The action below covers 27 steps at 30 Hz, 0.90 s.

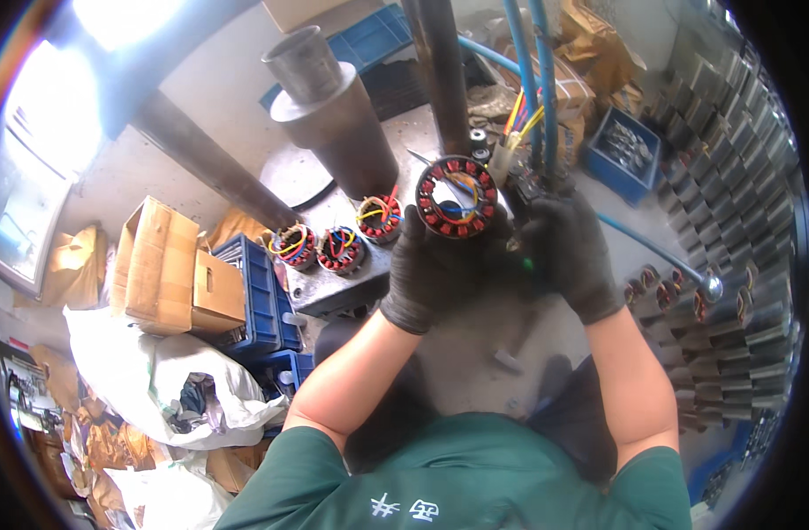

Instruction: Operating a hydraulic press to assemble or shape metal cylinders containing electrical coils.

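My left hand (415, 276), in a dark glove, grips a motor stator (457, 166) by its lower left side. The stator is a dark ring lined with red-wound coils, its round face turned up toward me and loose blue and yellow wires inside. To its right, apart from the ring, is my gloved right hand (570, 256). Its fingertips merge with dark parts behind them, so whether they hold anything cannot be made out. On the metal bench beyond my left hand stand three more wound stators (341, 251) with red, yellow and blue leads.
A thick steel cylinder (338, 132) stands on the bench (321, 290) beside dark upright columns (438, 79). Blue hoses (546, 88) run down behind my right hand. Many stacked metal rings (731, 212) line the right. Blue crates (261, 296), cardboard boxes (157, 265) and a white sack (126, 380) fill the left.
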Available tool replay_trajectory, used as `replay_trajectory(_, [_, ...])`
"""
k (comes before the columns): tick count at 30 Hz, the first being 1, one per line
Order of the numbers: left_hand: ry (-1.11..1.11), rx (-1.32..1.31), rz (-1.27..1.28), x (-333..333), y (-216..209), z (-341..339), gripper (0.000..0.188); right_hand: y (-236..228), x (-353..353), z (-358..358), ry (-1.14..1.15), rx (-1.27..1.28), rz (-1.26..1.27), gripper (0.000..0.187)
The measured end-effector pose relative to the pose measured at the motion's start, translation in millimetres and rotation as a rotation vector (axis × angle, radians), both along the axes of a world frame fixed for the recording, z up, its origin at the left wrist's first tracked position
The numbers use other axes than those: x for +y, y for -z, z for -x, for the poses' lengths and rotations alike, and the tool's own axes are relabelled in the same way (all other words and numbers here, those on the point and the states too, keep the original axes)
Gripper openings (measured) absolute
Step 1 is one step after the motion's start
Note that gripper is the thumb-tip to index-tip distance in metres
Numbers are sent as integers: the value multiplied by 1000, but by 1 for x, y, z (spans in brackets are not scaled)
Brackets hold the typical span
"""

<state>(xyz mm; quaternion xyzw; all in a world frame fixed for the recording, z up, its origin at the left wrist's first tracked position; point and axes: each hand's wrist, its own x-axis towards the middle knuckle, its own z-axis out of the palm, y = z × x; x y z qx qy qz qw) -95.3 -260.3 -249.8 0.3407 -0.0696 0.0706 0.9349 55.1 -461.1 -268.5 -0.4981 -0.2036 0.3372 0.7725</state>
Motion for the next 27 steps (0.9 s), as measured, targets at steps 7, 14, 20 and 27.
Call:
replay_trajectory(7, [-1093, -18, -2490, -11, -36, 10, 46, -24, -6, 32, 111, -537, 45, 59])
replay_trajectory(14, [-1349, -59, -2803, -9, -80, 32, 28, -107, -78, 74, 237, -504, -26, 43])
replay_trajectory(20, [-1307, -209, -2723, 8, -131, 57, 22, -154, -169, 91, 776, -1359, 425, 28])
replay_trajectory(27, [-1219, -273, -1772, 54, -155, 53, 38, -106, -154, 31, 935, -1508, 427, 25])
